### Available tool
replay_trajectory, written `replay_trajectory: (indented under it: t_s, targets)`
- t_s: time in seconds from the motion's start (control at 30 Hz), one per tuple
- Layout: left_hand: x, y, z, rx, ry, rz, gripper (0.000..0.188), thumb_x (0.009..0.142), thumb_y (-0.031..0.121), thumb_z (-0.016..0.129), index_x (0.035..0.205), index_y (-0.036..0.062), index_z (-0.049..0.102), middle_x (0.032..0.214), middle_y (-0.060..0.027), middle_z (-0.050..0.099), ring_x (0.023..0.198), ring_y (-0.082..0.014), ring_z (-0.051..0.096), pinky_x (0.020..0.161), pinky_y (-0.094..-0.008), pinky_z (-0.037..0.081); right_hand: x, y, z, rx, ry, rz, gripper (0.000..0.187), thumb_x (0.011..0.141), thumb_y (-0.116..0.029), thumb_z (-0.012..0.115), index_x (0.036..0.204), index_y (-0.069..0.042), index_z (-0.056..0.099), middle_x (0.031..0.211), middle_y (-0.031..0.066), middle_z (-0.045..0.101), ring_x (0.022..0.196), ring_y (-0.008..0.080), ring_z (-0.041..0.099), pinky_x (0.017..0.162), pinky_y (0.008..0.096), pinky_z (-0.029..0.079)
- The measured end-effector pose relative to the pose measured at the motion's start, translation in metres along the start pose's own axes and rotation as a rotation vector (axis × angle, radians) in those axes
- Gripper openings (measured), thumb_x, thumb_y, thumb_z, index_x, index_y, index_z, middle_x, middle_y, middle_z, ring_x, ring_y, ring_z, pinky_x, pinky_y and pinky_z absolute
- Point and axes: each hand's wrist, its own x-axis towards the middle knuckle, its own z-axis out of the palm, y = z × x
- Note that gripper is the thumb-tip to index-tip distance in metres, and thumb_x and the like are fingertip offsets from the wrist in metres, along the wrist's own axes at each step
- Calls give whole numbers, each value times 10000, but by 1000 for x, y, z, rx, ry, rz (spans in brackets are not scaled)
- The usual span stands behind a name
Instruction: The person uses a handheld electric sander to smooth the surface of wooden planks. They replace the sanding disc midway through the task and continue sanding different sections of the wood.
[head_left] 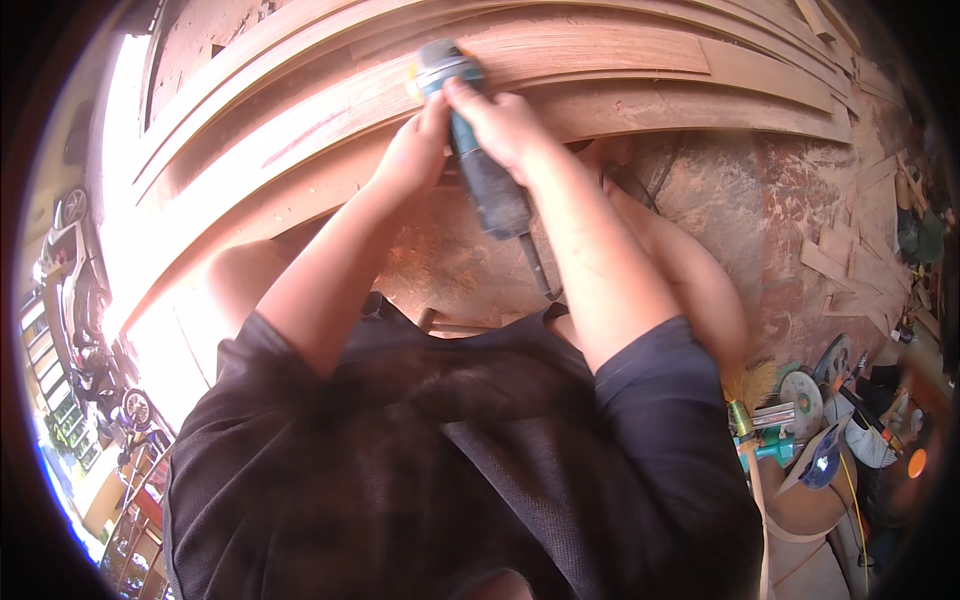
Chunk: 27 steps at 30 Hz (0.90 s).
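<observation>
Both my hands are closed around an angle grinder [487,187] with a teal head section and a dark body. Its cord trails from the rear end toward me. My left hand [414,152] grips it on the left near the head, while my right hand [497,124] wraps the body from the right, thumb on top. The grinder's head is over a long reddish wooden plank [600,52], slightly blurred. Whether the disc touches the wood cannot be made out, as the head covers it.
Several long boards [760,85] lie side by side ahead of me. Sawdust covers the floor [715,200]. Wood scraps [850,255] are heaped at the right. A broom [745,430], tools and an abrasive disc [801,402] sit at lower right. Motorbikes [70,270] stand at far left.
</observation>
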Motion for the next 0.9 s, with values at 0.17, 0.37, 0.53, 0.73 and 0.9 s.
replay_trajectory:
  t_s: [0.17,0.37,0.53,0.73,0.9]
  targets:
    - [-49,-5,-38,-305,227,-207,826,1096,690,262,1456,1,541,1246,-183,687,1085,-296,708,870,-431,616,15,-4,67,-259,-88,-26,929,922,-723,674,1208,161,668,1088,252,747,994,301,734,895,367,570]
    - [-6,8,27,-58,-8,-34,763,1122,591,246,1299,-60,603,1072,-262,712,912,-360,753,794,-463,631,10,5,-28,-152,-45,70,830,902,-769,657,982,54,734,879,180,739,804,244,736,739,374,596]
    - [41,71,136,-146,-318,10,711,1089,553,436,1383,-85,547,1139,-275,707,925,-387,765,690,-466,675,-13,2,-142,189,225,77,686,992,-651,639,1205,-1,702,1015,130,738,846,208,731,770,356,602]
    - [42,105,148,-62,-462,-32,771,1063,614,464,1266,-112,623,1053,-267,732,916,-382,768,724,-467,668,-27,-3,-154,386,318,120,725,1026,-673,549,1377,-41,595,1138,167,720,979,265,753,782,376,640]
    - [37,57,67,-116,-291,-13,759,1067,610,438,1356,-77,579,1106,-236,722,921,-329,757,774,-463,654,0,-7,-67,305,175,128,770,1012,-647,602,1359,40,574,1104,188,719,886,267,755,757,407,651]
